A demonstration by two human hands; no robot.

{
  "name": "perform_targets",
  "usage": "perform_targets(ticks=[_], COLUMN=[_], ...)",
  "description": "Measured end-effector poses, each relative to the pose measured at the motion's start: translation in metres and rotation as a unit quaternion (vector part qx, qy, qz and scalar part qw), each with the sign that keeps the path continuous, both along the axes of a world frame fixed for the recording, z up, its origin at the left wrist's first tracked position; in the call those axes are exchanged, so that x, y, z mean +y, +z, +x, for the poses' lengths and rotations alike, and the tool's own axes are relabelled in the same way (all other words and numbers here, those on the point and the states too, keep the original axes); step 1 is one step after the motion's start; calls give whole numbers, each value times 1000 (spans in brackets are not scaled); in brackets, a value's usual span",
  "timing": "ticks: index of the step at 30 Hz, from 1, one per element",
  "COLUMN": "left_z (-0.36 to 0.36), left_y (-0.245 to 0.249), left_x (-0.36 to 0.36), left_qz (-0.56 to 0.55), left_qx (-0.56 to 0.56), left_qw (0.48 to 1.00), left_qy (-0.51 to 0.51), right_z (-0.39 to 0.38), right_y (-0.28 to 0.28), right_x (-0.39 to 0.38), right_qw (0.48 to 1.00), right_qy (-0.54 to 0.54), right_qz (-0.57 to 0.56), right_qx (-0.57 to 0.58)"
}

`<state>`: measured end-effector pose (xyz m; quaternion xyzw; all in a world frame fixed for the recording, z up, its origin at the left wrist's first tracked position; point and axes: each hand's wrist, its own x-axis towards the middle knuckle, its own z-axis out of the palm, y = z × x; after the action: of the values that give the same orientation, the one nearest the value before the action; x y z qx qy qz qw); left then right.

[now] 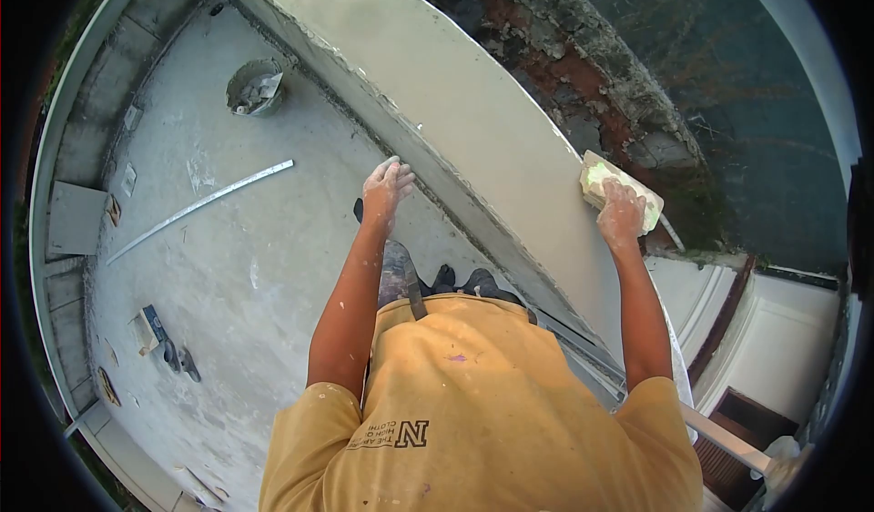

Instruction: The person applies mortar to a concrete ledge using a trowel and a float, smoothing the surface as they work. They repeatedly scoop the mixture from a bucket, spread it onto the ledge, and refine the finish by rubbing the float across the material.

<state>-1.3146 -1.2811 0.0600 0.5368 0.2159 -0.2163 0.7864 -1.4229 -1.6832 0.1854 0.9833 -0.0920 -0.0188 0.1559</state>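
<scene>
My right hand (622, 213) grips a pale, plaster-smeared float (651, 198) at the outer edge of the wall top. Its body is a thick, rectangular block, and my palm and fingers cover part of it. Smooth, light grey plaster coats the wide wall top (482, 116), which curves along its outer edge. My left hand (390, 182), white with dust, is beside the wall's inner edge. Its fingers are curled in, and nothing shows in them.
A bucket (255, 89) with grey mix stands on the floor beside the wall. A long metal straightedge (200, 210) lies to the left, with a blue-handled tool (157, 323) nearer me. Beyond the outer edge there is a drop to rubble (583, 84).
</scene>
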Motion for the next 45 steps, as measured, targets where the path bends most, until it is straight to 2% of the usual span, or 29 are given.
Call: perform_targets(ticks=[6,8,10,14,17,19,23,25,27,28,35,38,41,43,45], left_z=[88,105,113,116,114,112,103,98,87,80,-2,-45,-74,-86,-86], left_y=[27,20,14,-4,-18,-23,-26,-21,-15,-12,8,12,11,14,18], left_x=[20,33,50,88,112,119,122,109,92,82,0,-27,-42,-49,-49], left_qz=[-51,-55,-34,-2,30,41,53,50,45,47,20,0,-13,-11,-12], left_qx=[-35,-33,-20,36,61,78,78,69,54,43,5,15,25,27,17], left_qw=[996,996,998,999,997,995,996,996,997,997,995,994,993,993,994], left_qy=[61,56,45,39,33,38,11,-3,-20,-34,-95,-111,-110,-113,-112], right_z=[191,252,320,447,504,505,419,343,258,210,-97,-196,-256,-305,-315], right_y=[0,-6,2,11,11,14,14,4,7,2,26,59,91,77,58], right_x=[101,135,182,251,274,273,218,164,117,87,-45,-91,-131,-161,-170], right_qw=[999,997,997,993,990,989,989,988,993,995,986,972,898,855,798], right_qy=[31,77,64,109,131,135,134,148,80,96,-117,-199,-435,-504,-569], right_qz=[-2,-14,-13,4,24,39,-8,-31,-23,-28,-28,-73,59,112,178], right_qx=[33,5,42,47,52,54,63,35,80,30,119,99,17,-38,-88])
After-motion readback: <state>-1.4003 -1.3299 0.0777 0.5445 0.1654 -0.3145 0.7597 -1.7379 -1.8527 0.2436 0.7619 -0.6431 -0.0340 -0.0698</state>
